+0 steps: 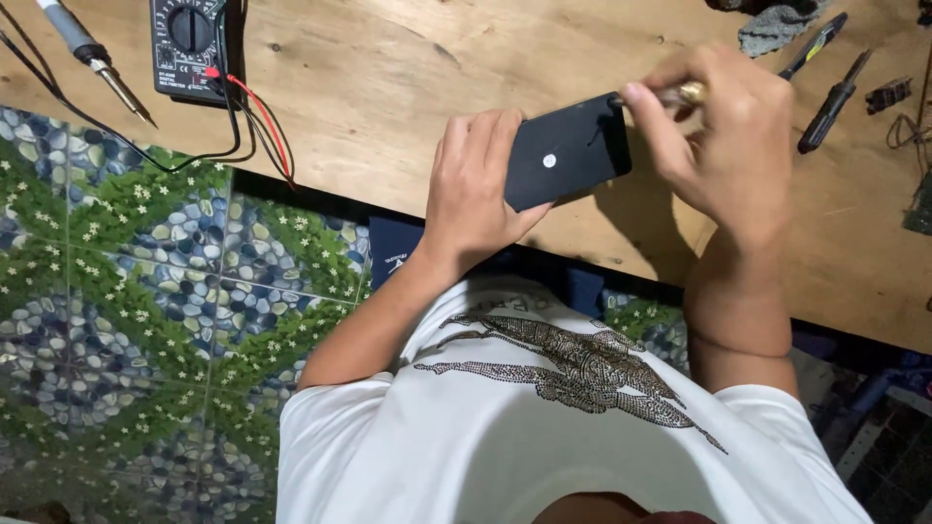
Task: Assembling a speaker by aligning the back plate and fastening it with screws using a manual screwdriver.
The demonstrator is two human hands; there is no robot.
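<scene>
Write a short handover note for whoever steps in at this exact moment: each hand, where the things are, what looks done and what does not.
Left hand: grips the black phone, back side up, just above the wooden table.
Right hand: pinches a brass-tipped tool at the phone's top edge.
Nearby: multimeter with leads and soldering iron far left; two screwdrivers right.
Done: nothing visibly opened; back cover looks in place.
Left: whatever the tool is starting at that edge.

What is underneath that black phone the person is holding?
Under the black phone lies the bare wooden table, with the phone's shadow on it. The left hand grips its near end, covering that part. The right hand hides the table beyond the far end.
</scene>
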